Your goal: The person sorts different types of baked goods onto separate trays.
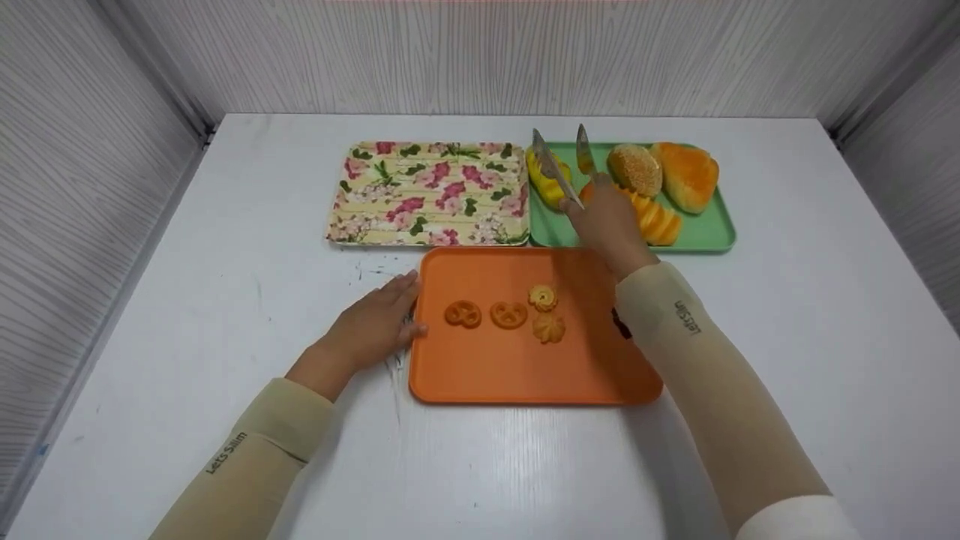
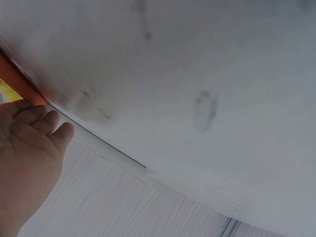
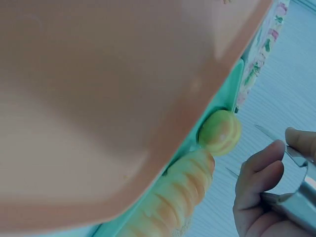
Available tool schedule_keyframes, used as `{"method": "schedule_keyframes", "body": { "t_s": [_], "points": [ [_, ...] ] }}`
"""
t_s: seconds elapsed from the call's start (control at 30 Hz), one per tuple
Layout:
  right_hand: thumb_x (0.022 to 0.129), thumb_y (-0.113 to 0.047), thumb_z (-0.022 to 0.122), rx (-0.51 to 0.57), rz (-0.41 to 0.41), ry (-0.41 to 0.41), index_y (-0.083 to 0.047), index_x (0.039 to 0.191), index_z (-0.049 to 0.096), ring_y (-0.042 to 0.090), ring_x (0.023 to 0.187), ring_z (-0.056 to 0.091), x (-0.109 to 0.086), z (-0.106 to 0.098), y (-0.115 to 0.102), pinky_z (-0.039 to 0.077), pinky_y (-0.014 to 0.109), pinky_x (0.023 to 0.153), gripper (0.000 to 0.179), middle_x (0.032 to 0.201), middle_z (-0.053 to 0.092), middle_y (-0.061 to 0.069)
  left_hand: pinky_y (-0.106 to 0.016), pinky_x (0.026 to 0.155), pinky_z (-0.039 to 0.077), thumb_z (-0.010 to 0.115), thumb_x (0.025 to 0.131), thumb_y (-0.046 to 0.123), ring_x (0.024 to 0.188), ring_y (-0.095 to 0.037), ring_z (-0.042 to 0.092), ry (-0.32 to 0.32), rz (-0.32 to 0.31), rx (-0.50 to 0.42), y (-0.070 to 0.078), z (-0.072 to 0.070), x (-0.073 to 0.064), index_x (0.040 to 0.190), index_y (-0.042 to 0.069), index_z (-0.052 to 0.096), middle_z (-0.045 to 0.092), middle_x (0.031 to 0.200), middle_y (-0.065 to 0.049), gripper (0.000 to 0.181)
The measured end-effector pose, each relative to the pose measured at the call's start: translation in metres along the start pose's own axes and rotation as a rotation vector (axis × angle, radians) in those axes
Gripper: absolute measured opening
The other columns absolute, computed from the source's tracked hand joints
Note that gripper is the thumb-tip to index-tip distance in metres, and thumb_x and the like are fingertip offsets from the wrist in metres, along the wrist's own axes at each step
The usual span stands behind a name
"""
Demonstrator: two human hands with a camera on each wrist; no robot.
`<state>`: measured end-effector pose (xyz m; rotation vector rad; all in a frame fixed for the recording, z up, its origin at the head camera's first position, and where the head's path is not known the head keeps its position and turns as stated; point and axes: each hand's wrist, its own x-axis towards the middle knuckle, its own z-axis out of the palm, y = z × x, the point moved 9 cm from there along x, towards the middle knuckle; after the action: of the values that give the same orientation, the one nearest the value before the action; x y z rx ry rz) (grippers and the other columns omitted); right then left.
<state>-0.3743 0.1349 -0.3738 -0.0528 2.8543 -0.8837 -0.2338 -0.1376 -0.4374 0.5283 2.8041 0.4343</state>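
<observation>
My right hand (image 1: 606, 225) grips a pair of metal tongs (image 1: 553, 169) over the green tray (image 1: 709, 241). The tongs' two arms stand apart, near a yellow bread (image 1: 551, 196) at that tray's left end. In the right wrist view, fingers and thumb hold the tongs (image 3: 298, 201) from both sides. Nothing shows between their tips. My left hand (image 1: 375, 322) rests beside the left edge of the orange tray (image 1: 480, 375), its fingers extended and touching the rim. Two pretzel-shaped cookies (image 1: 508, 315) and two round cookies (image 1: 548, 328) lie on the orange tray.
A sliced-looking loaf (image 1: 658, 220), a seeded bun (image 1: 636, 169) and a golden bread (image 1: 686, 178) share the green tray. Left of it lies a floral tray (image 1: 442, 195). Wood-grained panels (image 1: 480, 60) border the white table (image 1: 247, 315) at the back and sides.
</observation>
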Motion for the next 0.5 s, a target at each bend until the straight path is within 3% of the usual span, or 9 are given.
{"method": "schedule_keyframes", "body": {
  "t_s": [0.07,0.23,0.5],
  "points": [
    [0.095,-0.050,0.050,0.026,-0.008,0.022,0.000,0.152,0.011,0.032,0.105,0.056,-0.001,-0.007,0.001,0.048,0.046,0.087,0.085,0.132,0.049,0.023,-0.045,0.113,0.018,0.048,0.098,0.044,0.143,-0.027,0.014,0.001,0.004,0.001,0.000,0.000,0.000,0.152,0.002,0.016,0.016,0.157,-0.011,0.076],
    [0.095,-0.050,0.051,0.057,-0.040,0.062,-0.006,0.154,0.010,0.028,0.095,0.056,-0.003,-0.024,0.002,0.048,0.043,0.080,0.084,0.121,0.055,0.019,-0.045,0.113,0.018,0.047,0.098,0.045,0.143,-0.026,0.014,0.003,0.004,0.007,0.001,-0.001,-0.001,0.152,0.002,0.016,0.016,0.157,-0.011,0.075],
    [0.092,-0.053,0.053,0.060,-0.151,0.033,-0.010,0.154,0.013,0.029,0.084,0.052,-0.014,-0.034,0.004,0.043,0.042,0.076,0.085,0.098,0.056,0.016,-0.046,0.113,0.018,0.046,0.098,0.045,0.143,-0.028,0.014,-0.005,0.009,-0.001,0.002,-0.001,-0.002,0.152,0.002,0.016,0.015,0.157,-0.012,0.075]
  ]
}}
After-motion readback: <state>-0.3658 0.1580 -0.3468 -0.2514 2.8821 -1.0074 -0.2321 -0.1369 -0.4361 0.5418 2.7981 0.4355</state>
